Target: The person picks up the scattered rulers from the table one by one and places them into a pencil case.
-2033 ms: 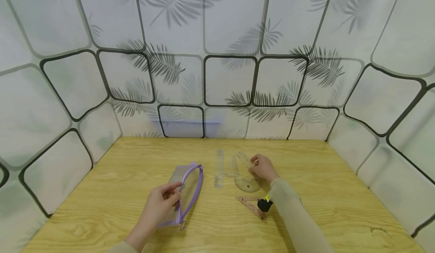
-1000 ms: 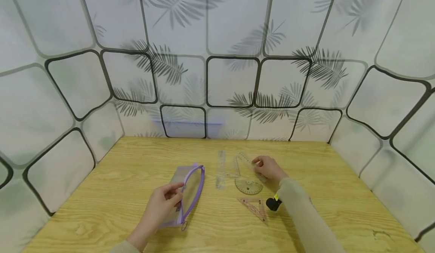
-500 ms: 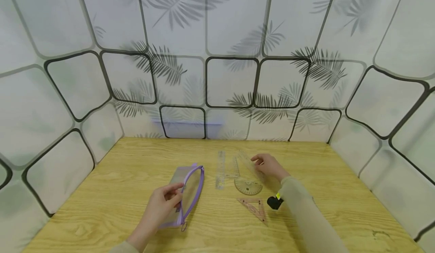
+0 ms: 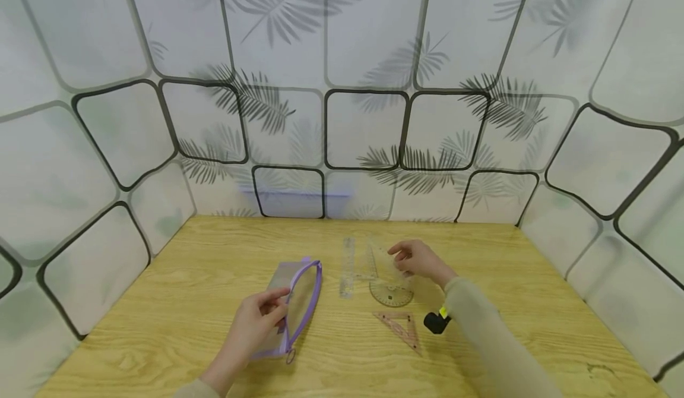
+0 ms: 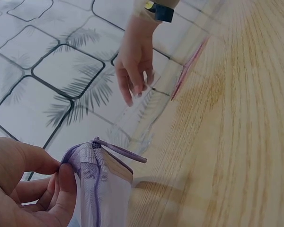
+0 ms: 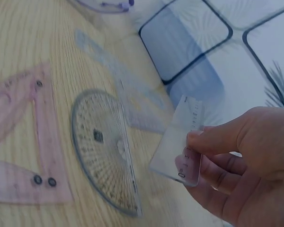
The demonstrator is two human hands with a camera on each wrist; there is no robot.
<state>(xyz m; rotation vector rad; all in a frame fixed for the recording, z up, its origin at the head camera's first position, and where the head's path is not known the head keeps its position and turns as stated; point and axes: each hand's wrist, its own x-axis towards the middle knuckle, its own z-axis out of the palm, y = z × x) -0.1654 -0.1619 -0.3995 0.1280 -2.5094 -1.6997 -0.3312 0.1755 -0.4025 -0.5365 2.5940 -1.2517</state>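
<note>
Wood-grain tabletop, leaf-print backdrop behind: left hand pinches the rim of a gaping, purple-trimmed pouch while the right hand pinches a clear ruler near the protractor, well apart from the pouch. Slick-looking plastic, held near one end, could slip or pivot if the pinch loosens, likely jostling the protractor.

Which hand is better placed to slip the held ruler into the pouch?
Probably the right hand: it pinches the clear ruler, while the left hand grips the open purple pouch.
</note>
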